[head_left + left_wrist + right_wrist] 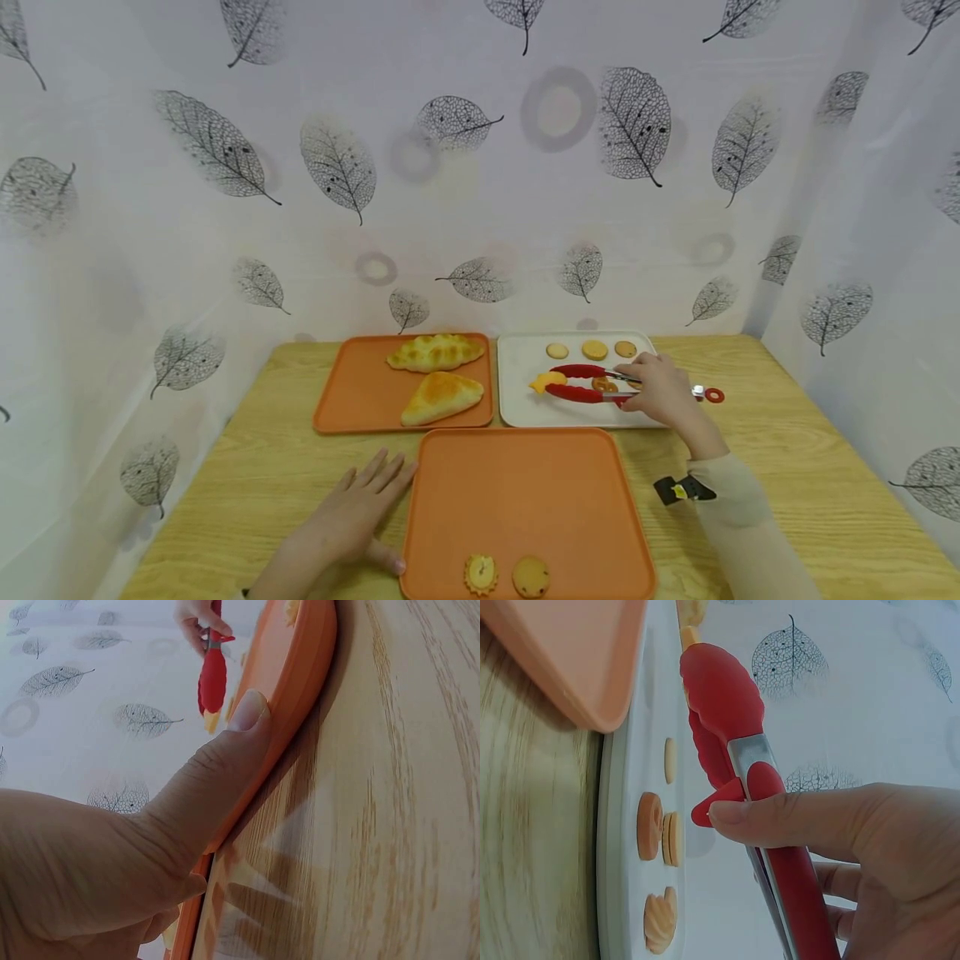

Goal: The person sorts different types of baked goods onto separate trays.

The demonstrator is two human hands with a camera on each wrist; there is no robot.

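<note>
My right hand grips a pair of red-tipped tongs by the handles above the white tray. A yellow cookie with a pointed end is pinched between the tong heads. In the right wrist view the thumb presses the tongs near a red tab, and the cookie is mostly hidden behind the red head. My left hand lies with straight, spread fingers at the left edge of the front orange tray. Its thumb touches the tray's rim in the left wrist view.
Several cookies, among them a pretzel-shaped cookie and a swirled cookie, lie on the white tray. The back orange tray bears a braided bread and a triangular pastry. A scalloped cookie and a round cookie lie on the front tray.
</note>
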